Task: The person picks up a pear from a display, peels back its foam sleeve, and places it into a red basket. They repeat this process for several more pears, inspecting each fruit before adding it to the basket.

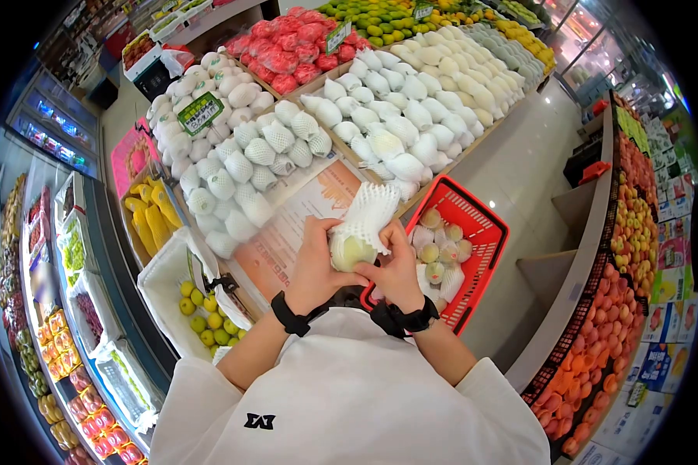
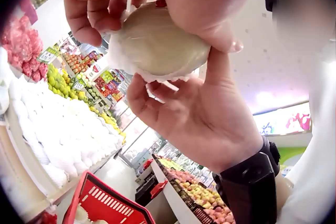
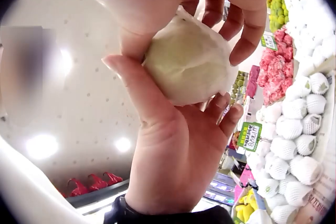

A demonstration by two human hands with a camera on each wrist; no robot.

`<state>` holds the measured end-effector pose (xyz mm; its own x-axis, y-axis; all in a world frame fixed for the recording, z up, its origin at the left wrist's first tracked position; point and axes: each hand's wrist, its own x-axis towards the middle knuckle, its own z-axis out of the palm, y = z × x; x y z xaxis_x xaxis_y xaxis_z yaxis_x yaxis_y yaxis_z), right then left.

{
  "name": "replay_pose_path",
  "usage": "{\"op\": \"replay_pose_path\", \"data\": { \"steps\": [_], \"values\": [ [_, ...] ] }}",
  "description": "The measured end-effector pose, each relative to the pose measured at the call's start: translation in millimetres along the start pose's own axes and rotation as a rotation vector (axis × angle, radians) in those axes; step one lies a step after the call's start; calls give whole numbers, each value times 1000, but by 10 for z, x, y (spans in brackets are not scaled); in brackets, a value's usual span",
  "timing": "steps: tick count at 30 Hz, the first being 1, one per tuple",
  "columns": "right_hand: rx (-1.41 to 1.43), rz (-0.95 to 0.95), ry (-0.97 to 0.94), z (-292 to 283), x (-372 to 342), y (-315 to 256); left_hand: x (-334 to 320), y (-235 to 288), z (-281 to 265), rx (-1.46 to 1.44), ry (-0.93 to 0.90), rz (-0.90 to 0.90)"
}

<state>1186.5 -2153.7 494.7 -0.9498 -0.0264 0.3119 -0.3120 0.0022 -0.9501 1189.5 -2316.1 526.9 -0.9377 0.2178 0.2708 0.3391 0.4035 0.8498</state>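
Observation:
A pale green round fruit (image 1: 352, 253) is held between both hands over the edge of the display, a white foam net (image 1: 367, 211) standing up loosely from its far side. The left hand (image 1: 315, 267) curls round its left side, thumb at the near side. The right hand (image 1: 396, 271) grips the right side, with its fingers at the net. In the left wrist view the fruit (image 2: 160, 43) looks wrapped in thin clear film, with fingers above and below it. The right wrist view shows the fruit (image 3: 190, 62) with both thumbs close together beside it.
A red basket (image 1: 485, 267) with several netted fruits stands right of the hands. Ahead are rows of white-netted fruit (image 1: 407, 108) and a bare printed board (image 1: 287, 225). A white-lined crate (image 1: 159, 283) of green fruit stands at the left, a shelf of peaches (image 1: 589, 349) at the right.

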Motion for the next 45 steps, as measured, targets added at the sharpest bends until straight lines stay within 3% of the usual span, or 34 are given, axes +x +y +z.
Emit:
{"op": "replay_pose_path", "data": {
  "steps": [2, 4, 8, 10, 11, 14, 16, 18, 20, 22, 23, 25, 29, 31, 35, 38, 40, 45],
  "values": [
    [46, 80, -21, 11, -27, 25, 8, 84, -23, 74, -30, -23],
    [321, 274, -39, 10, -39, 20, 11, 104, -5, 70, -61, -85],
    [351, 420, -45, -51, -82, 41, 15, -16, -29, 41, -55, -23],
    [626, 477, 52, -37, -110, 51, 37, -210, -68, -262, -131, -35],
    [624, 478, 51, -37, -118, 53, 30, -202, -79, -458, -104, -63],
    [874, 555, 77, -13, -152, 82, 20, -121, -5, -392, 38, -120],
    [936, 448, 85, 48, -164, 127, 14, -101, 93, -396, 130, -139],
    [785, 345, 106, 82, -149, 68, 4, -117, 116, -398, 222, -157],
    [634, 242, 126, 99, -141, 60, 9, -135, 112, -214, 283, -103],
    [329, -15, 60, 107, -152, 121, 16, -115, 89, -102, 311, -79],
    [329, -13, 57, 108, -157, 134, 20, -108, 80, 10, 336, -54],
    [-5, -167, -13, 112, -160, 146, 35, -106, 88, 29, 358, -49],
    [147, -53, -63, 154, -217, 102, 35, -118, 171, -3, 409, 1],
    [-103, -133, -71, 132, -248, 186, 53, -81, 169, 20, 419, 8],
    [-145, -192, -118, 97, -213, 190, 91, -64, 154, 70, 414, 18],
    [-368, -250, -132, 106, -183, 144, 99, -99, 161, 74, 434, 16],
    [-220, -62, -2, 191, -209, 192, 80, -123, 164, 85, 437, 37],
    [83, 48, 171, 322, -202, 127, 12, -173, 191, 80, 371, 153]
  ]
}}
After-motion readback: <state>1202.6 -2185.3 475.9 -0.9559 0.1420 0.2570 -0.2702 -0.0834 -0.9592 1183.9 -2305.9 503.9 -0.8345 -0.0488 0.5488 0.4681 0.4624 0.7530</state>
